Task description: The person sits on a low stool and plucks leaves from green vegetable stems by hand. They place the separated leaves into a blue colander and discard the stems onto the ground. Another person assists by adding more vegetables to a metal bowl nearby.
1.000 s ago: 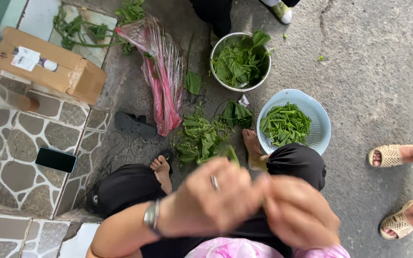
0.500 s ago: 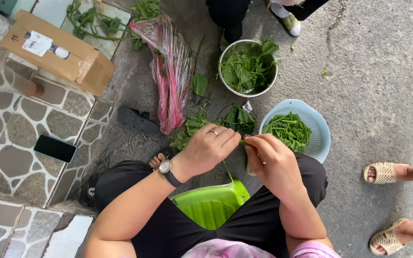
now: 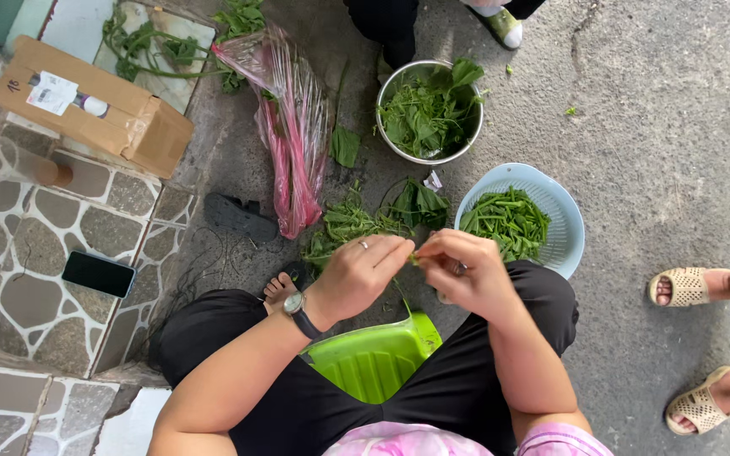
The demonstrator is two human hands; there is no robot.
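Note:
My left hand (image 3: 363,272), with a ring and a wristwatch, and my right hand (image 3: 460,272) meet above my knees, both pinching a thin green vegetable stem (image 3: 414,257) between the fingertips. Just beyond them a pile of leafy greens (image 3: 356,221) lies on the concrete. A light blue colander (image 3: 569,221) holding cut green stems sits to the right of the pile. A metal bowl (image 3: 387,100) full of leaves stands farther away. I sit on a green plastic stool (image 3: 373,361).
A pink plastic bag (image 3: 293,135) lies left of the greens, a cardboard box (image 3: 95,108) and a black phone (image 3: 99,274) rest on the stone-tiled ledge at left. A dark sandal (image 3: 240,218) lies by my foot. Another person's sandalled feet (image 3: 703,338) are at right; someone else stands at top.
My hands have moved away from the camera and lower, now out over my knees. They stay together on the stem, and the view has shifted slightly.

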